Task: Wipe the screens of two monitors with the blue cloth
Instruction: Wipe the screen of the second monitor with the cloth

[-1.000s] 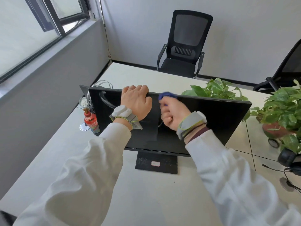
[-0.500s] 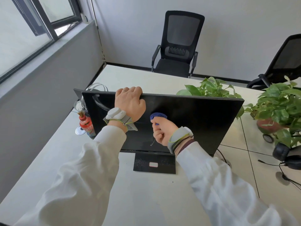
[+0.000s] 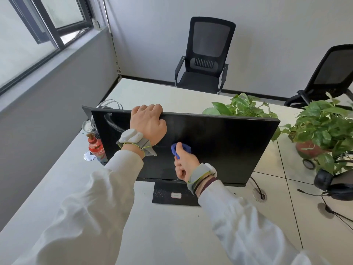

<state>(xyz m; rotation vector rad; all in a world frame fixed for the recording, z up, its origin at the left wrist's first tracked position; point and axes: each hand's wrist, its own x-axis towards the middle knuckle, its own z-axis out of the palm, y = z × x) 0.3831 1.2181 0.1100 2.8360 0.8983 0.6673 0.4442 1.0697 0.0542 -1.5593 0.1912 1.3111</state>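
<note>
A black monitor stands on its flat base on the white desk, screen dark and facing me. My left hand grips the top edge of the monitor, fingers curled over it. My right hand holds a bunched blue cloth and presses it against the lower middle of the screen. The edge of a second dark panel peeks out behind the monitor's left side; most of it is hidden.
A red-labelled bottle stands left of the monitor. Two potted plants sit behind and to the right. A black headset lies at the right on the desk. Two black chairs stand beyond it.
My right hand has drawn the blue cloth down the screen from its top edge to the lower middle. My left hand has kept its grip on the top edge.
</note>
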